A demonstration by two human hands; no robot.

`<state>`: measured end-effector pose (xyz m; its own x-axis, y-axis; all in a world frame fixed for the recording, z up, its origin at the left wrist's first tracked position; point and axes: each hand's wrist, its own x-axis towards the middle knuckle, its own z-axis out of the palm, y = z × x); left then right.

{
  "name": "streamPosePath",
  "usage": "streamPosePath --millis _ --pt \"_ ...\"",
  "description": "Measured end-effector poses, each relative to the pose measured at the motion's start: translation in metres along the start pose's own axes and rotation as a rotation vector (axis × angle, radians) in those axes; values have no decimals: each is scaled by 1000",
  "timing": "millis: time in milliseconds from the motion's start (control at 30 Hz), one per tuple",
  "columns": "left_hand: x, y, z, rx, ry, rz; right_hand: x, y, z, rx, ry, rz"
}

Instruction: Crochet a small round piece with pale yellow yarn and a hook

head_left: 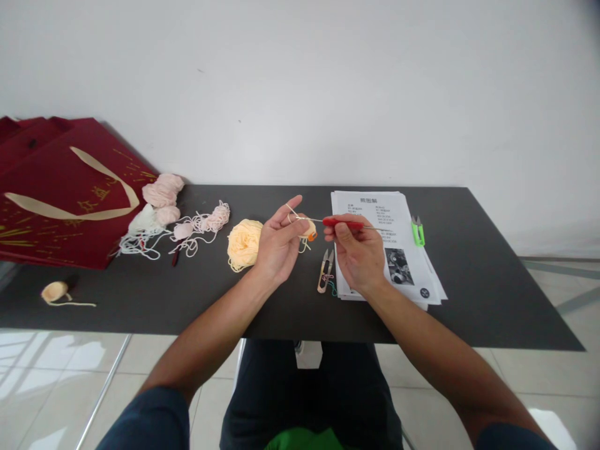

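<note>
My left hand [280, 240] pinches a small orange crocheted piece [310, 232], with a pale yarn strand looped over its raised index finger. My right hand [357, 251] is closed around a crochet hook with a red handle [343, 222], its metal tip pointing left into the piece. Both hands hover above the black table [492, 281]. A ball of pale yellow yarn [244, 244] lies just left of my left hand.
Thread snips [325, 270] lie between my hands. A printed paper stack [384, 244] with green snips [417, 231] sits to the right. Pink yarn balls and tangles [162, 209] and red gift bags [65, 187] lie at the left, a small peach piece [55, 291] near the left front edge.
</note>
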<state>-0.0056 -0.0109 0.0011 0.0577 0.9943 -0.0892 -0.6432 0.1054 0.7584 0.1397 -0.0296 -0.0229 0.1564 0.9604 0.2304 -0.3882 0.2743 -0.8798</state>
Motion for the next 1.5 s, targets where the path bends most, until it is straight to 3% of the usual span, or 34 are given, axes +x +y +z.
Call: streamPosePath --millis 533,800,1100,1333,1500 --pt "-1 4 -4 29 -49 -1 5 -5 -5 43 23 -52" --pt "5 8 -8 32 -105 1 4 -6 -9 17 -54 -169" --pt "6 11 -11 19 -171 -68 3 -9 -11 35 -109 -140" --pt "8 13 -10 -37 -196 -123 7 -14 -8 155 -111 30" --pt "8 7 -13 59 -183 -15 8 -13 -6 291 -55 228"
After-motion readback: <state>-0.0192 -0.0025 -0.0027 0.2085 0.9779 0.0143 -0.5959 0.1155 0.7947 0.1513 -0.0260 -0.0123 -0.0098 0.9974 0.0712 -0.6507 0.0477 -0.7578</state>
